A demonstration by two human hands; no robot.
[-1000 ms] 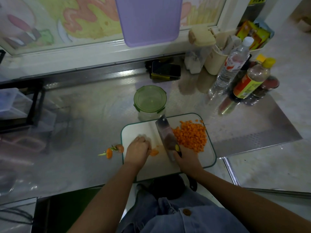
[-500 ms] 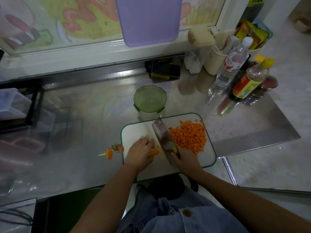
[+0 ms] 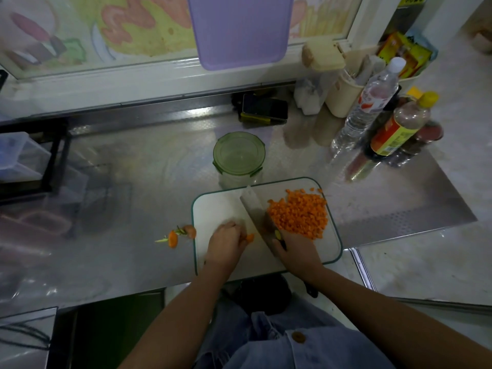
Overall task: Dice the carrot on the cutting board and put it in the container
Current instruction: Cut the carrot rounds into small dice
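A white cutting board point(image 3: 213, 209) with a green rim lies at the counter's front edge. A heap of diced carrot point(image 3: 299, 213) covers its right side. My left hand point(image 3: 226, 242) curls over a small remaining carrot piece point(image 3: 249, 237) at the board's middle. My right hand point(image 3: 294, 250) grips the handle of a cleaver point(image 3: 254, 206), whose blade points away between the carrot piece and the heap. A round clear container with a green lid point(image 3: 238, 153) stands just behind the board, lid on.
Carrot ends with green stems point(image 3: 177, 235) lie on the steel counter left of the board. Bottles point(image 3: 396, 129), a phone point(image 3: 265, 109) and jars stand at the back right. A black rack with plastic boxes point(image 3: 24, 158) is at the left.
The cleaver blade has shifted slightly left and tilted, closing on the carrot piece. My left hand has edged back along the piece. The heap is unchanged.
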